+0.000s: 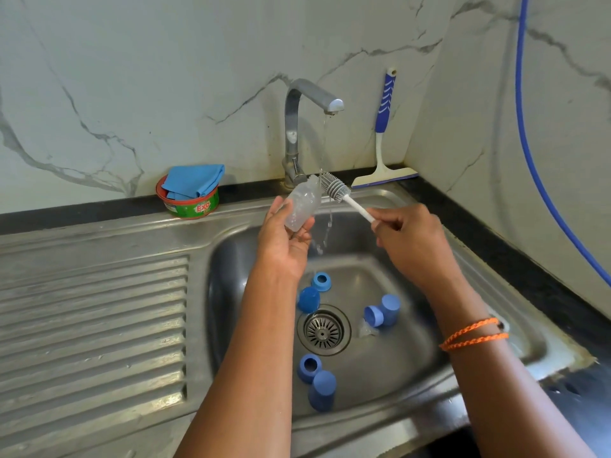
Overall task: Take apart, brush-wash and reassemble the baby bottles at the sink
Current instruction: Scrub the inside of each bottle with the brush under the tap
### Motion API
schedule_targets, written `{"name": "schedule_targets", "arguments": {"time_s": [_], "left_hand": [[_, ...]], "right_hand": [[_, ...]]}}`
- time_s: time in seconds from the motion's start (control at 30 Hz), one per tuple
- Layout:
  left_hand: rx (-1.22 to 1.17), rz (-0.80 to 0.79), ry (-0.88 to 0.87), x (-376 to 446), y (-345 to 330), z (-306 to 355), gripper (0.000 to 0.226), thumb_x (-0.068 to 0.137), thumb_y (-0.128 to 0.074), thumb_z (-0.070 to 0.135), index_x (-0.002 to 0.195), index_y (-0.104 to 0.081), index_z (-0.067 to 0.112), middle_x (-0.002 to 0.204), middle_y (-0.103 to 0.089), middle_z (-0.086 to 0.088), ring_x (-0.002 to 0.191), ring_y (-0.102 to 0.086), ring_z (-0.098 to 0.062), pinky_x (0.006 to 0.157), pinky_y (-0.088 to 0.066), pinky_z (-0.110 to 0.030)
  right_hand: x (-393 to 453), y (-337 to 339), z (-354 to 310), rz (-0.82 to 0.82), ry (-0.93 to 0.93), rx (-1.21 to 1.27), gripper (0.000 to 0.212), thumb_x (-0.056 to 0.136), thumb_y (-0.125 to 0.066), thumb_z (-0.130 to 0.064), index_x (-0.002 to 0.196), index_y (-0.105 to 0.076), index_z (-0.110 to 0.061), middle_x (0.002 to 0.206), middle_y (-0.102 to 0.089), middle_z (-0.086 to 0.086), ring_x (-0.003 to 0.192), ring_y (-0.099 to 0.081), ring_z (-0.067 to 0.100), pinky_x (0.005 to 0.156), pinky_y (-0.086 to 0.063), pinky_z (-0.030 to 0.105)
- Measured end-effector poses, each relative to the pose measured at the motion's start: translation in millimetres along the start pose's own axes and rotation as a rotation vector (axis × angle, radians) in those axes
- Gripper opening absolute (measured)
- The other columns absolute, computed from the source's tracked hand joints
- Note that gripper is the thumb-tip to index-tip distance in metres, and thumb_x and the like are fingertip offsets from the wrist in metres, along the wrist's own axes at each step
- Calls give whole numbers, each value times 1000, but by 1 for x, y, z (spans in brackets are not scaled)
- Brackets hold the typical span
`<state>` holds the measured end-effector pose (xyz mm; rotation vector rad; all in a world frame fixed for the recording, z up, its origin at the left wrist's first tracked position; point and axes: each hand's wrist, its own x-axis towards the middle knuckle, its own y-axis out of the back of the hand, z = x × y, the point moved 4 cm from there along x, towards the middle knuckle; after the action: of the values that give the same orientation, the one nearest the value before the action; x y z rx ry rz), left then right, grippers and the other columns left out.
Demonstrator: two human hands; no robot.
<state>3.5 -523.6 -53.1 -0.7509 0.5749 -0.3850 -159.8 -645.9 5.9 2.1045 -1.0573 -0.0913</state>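
- Bottle (302, 206), clear and without its cap, sits in the middle of the frame above the back rim of the sink (390, 200), tilted with its mouth up and right toward the tap (307, 104).
- Left hand (286, 241) grips the bottle's lower half, fingers curled round it.
- Right hand (408, 238) pinches the white handle of a bottle brush (335, 186); the grey brush head lies just beside the bottle's mouth, under a thin stream of water.
- Blue caps and rings lie on the sink floor: a ring (320, 281) and a cap (308, 299) above the drain (323, 330), a pair (383, 313) to its right, and a ring (309, 367) touching a cap (322, 391) below it.
- Open room: the ribbed draining board (92, 325) at left.
- Along the back edge, a green tub (193, 206) holding a blue cloth (195, 180) stands upper left of the sink; a squeegee (383, 143) leans on the wall at right, and a blue hose (529, 127) runs down the far right.
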Motion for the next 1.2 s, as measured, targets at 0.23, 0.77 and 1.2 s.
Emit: {"name": "schedule_targets", "arguments": {"time_s": [0.23,0.77,1.2], "left_hand": [[29,-21,8,2,0,2,42,98,-69,18,140,-60,23,124,-66,-16,79,-60,-21,60,-44,-24],[117,106,-3,8,12,5,29,96,-74,29,119,-64,13,108,-63,-13,73,-53,-14,61,-49,-21],[-9,40,-27,4,9,10,43,102,-66,30,136,-51,9,124,-64,-20,105,-70,-38,86,-63,-55]], "right_hand": [[21,12,4,100,45,-113,23,99,-68,-28,118,-80,-34,89,-75,1,81,-67,26,70,-56,40],[3,8,7,182,131,-325,20,94,-78,-20,113,-83,-26,97,-78,7,90,-67,35,74,-54,40],[0,-4,4,-14,209,-330,13,102,-66,-22,93,-76,-24,79,-70,1,73,-63,26,64,-51,38]]}}
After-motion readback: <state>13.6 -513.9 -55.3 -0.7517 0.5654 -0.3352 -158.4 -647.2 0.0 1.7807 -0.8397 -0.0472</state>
